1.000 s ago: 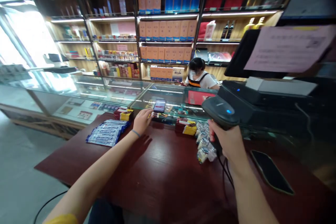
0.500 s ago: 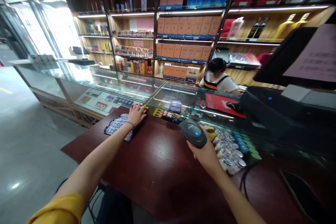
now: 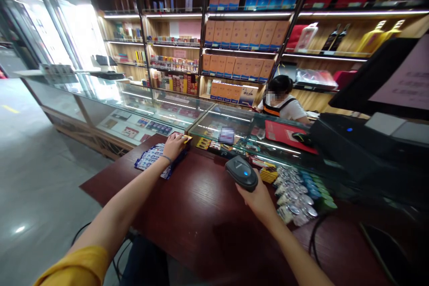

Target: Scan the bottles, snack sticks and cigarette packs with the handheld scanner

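Observation:
My right hand (image 3: 256,199) is wrapped round the handle of a black barcode scanner (image 3: 241,173), whose blue light is lit. The scanner is held above the dark red wooden counter (image 3: 197,214), its head towards the glass case. At the counter's far edge my left hand (image 3: 174,144) has its fingers closed on a small yellow-and-red pack (image 3: 185,137), mostly hidden beneath them. Blue-and-white packets (image 3: 149,157) lie in rows beside and partly under that hand. Right of the scanner stand clear silver-topped containers (image 3: 293,194), with yellow packs (image 3: 269,173) behind them.
A glass display case (image 3: 161,109) runs behind the counter. On it lies a red mat (image 3: 284,133) with a black mouse. A black register screen (image 3: 378,80) juts in at the right. Green-topped containers (image 3: 324,194) and a black cable (image 3: 312,237) are nearby. A person (image 3: 283,100) sits beyond the case.
The fingers of my left hand have drawn together over the yellow-and-red pack. My right hand has shifted slightly left and down with the barcode scanner. The view has turned a little.

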The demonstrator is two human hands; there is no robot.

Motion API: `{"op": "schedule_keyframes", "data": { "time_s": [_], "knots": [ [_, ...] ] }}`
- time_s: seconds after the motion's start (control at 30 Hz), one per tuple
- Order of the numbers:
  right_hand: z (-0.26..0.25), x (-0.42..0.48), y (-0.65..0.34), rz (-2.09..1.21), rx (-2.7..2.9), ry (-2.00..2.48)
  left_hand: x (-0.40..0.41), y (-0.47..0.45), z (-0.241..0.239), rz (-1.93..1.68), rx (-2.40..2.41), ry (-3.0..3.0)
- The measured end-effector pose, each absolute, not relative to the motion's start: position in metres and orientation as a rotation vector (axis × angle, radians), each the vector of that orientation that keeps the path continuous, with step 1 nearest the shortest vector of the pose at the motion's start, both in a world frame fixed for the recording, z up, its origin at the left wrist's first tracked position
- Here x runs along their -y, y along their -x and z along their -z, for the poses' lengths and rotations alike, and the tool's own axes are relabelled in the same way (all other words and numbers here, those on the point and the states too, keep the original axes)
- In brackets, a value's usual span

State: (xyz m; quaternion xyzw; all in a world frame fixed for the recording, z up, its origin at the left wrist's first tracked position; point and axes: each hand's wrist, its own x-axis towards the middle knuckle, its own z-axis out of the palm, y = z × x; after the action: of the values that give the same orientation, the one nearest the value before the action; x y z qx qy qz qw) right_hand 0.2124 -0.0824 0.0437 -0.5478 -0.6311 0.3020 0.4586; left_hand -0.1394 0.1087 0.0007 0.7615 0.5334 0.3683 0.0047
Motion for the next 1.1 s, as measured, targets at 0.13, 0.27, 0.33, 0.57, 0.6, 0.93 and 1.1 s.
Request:
{"op": "schedule_keyframes", "data": {
  "time_s": [0.13, 0.27, 0.33, 0.57, 0.6, 0.93, 1.1],
  "knots": [
    [-0.042, 0.081, -0.218, -0.708, 1.518, 1.320, -0.094, 0.117, -0.009, -1.656, -1.428, -1.920],
    [-0.043, 0.080, -0.220, -0.664, 1.488, 1.320, -0.071, 0.067, -0.017, -2.006, -1.122, -1.316],
    [-0.044, 0.081, -0.221, -0.662, 1.485, 1.325, -0.058, 0.040, -0.017, -2.028, -0.973, -0.912],
    [-0.050, 0.082, -0.217, -0.718, 1.513, 1.418, -0.023, -0.012, 0.007, -1.644, -0.538, -0.330],
    [-0.049, 0.082, -0.216, -0.722, 1.537, 1.444, -0.022, -0.013, 0.012, -1.606, -0.536, -0.292],
    [-0.040, 0.077, -0.208, -0.723, 1.763, 1.713, -0.024, -0.007, 0.028, -1.483, -0.566, -0.210],
    [-0.043, 0.080, -0.210, -0.627, 1.838, 1.752, -0.022, -0.006, 0.030, -1.463, -0.520, -0.288]
  ]
}}
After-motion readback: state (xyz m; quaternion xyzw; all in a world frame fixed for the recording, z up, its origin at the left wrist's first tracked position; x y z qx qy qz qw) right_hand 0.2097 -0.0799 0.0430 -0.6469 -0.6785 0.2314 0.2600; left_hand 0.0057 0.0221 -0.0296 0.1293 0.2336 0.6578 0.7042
